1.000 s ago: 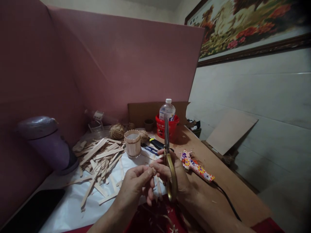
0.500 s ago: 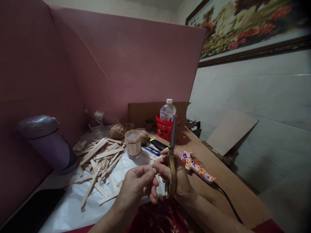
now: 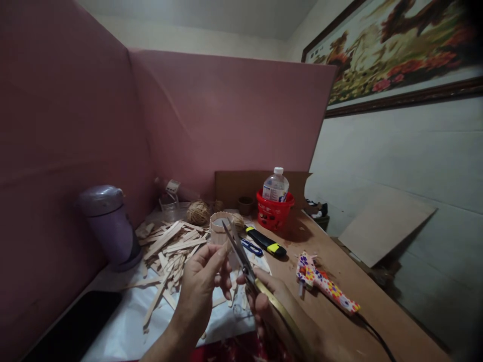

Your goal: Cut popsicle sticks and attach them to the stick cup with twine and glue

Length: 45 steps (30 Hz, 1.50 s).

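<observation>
My left hand (image 3: 206,274) pinches a small piece of wooden stick (image 3: 225,248) between thumb and fingers. Gold-handled scissors (image 3: 247,270) are gripped in my right hand (image 3: 269,301), their blades parted and pointing up and left, close to the stick piece. Behind the blades stands a small round cup made of wooden sticks (image 3: 219,226), partly covered by them. A loose pile of flat wooden sticks (image 3: 175,251) lies left of the cup.
A purple bottle (image 3: 111,226) and a dark flat object (image 3: 75,327) are on the left. Farther back are twine (image 3: 198,213) and a red basket (image 3: 272,213) holding a plastic bottle. A box cutter (image 3: 266,242) and flowered glue gun (image 3: 324,286) lie to the right.
The scissors have swung from upright to slanting left, and their blades have opened near the stick piece. My hands have moved apart. The whole view has shifted, with the scene now lower and farther right.
</observation>
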Available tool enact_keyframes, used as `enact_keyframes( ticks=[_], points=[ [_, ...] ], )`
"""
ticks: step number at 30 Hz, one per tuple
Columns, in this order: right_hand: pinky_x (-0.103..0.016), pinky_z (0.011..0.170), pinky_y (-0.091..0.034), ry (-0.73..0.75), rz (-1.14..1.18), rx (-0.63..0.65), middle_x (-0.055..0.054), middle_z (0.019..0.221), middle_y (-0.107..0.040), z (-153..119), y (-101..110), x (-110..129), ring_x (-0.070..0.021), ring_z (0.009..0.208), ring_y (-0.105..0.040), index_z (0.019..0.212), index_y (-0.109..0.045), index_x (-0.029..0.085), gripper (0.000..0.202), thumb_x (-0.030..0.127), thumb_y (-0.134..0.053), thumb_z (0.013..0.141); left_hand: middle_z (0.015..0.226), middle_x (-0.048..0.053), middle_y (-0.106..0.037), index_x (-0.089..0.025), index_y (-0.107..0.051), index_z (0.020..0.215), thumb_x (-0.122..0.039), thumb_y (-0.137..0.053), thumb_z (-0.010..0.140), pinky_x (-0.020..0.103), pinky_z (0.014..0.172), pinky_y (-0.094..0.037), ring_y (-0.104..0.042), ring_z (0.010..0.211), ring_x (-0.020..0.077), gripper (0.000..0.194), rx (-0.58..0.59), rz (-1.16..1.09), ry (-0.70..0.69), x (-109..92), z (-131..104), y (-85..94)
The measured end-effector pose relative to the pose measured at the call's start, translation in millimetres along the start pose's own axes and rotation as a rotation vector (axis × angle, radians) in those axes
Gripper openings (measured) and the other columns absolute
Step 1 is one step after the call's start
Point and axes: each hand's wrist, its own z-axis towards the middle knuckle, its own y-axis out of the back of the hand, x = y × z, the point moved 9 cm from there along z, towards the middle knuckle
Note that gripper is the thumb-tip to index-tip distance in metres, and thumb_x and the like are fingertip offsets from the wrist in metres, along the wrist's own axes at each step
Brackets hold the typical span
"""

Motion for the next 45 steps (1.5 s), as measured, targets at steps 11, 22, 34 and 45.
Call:
enact_keyframes(
  ticks=[11,22,34,45],
  points=[
    [-0.018,0.04,-0.027,0.075,-0.16,0.173,0.004,0.063,-0.038,-3,-25,26,-0.0067,0.049,-0.031,0.098,-0.058,0.015,0.076,0.082,-0.048,0.064,0.049,-0.007,-0.045,-0.017,-0.049,0.067,-0.041,-0.058,0.081,0.016,0.03,-0.036,-0.039,0.036,0.0057,0.03,-0.024,0.122,-0.116,-15,-6,-0.9],
    [-0.019,0.04,-0.026,0.078,-0.18,0.168,0.002,0.066,-0.043,-3,-24,20,-0.0071,0.051,-0.031,0.098,-0.06,0.015,0.071,0.077,-0.052,0.066,0.046,-0.008,-0.042,-0.018,-0.047,0.067,-0.045,-0.055,0.082,0.014,0.031,-0.032,-0.037,0.034,0.0048,0.031,-0.055,0.24,-0.152,-16,-10,-0.3],
    [-0.022,0.043,-0.022,0.085,-0.199,0.131,0.004,0.058,-0.038,-5,-26,31,-0.0074,0.047,-0.029,0.094,-0.061,0.015,0.07,0.079,-0.051,0.066,0.044,-0.008,-0.04,-0.019,-0.046,0.066,-0.044,-0.051,0.085,0.015,0.031,-0.029,-0.035,0.034,0.0058,0.031,-0.041,0.269,-0.162,-13,-10,-1.7],
    [-0.024,0.053,-0.03,0.057,-0.223,0.09,0.004,0.056,-0.037,-5,-24,26,-0.0114,0.055,-0.03,0.093,-0.061,0.014,0.072,0.078,-0.057,0.06,0.043,-0.008,-0.04,-0.02,-0.046,0.066,-0.047,-0.054,0.081,0.016,0.03,-0.03,-0.035,0.033,0.0065,0.033,-0.051,0.186,-0.134,-7,-10,-3.1]
  ],
)
